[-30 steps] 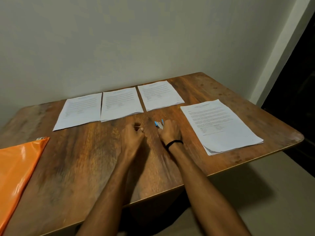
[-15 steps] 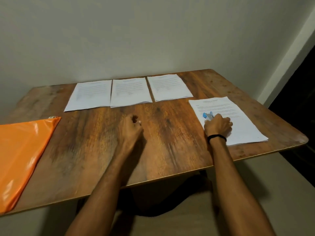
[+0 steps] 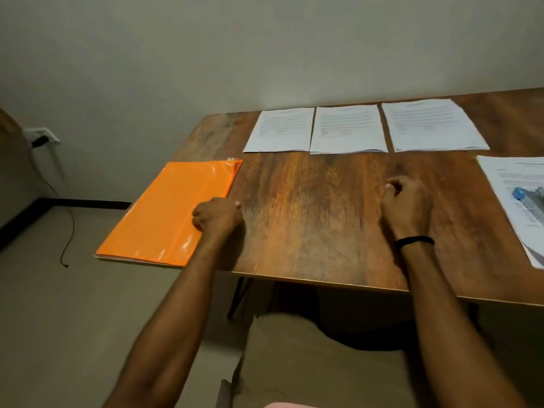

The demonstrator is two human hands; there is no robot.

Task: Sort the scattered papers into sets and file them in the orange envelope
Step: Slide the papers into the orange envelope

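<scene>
left grip [image 3: 217, 214] curled on orange envelope [image 3: 164, 213]; right grip [image 3: 407, 204] curled on table [image 3: 309, 219].

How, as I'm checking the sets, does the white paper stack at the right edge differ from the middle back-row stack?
The right-edge white paper stack carries a blue-tipped object; the middle back-row stack carries nothing. The right-edge stack lies nearer the person, cut by the frame; the middle one shows whole. Both are printed sheets flat on the wooden table.

Glossy, smooth orange plastic envelope [image 3: 164, 213] at the worktop's left edge; matt white paper stacks [image 3: 347, 129] along the far edge; worn, grained wood worktop [image 3: 318, 207].
</scene>
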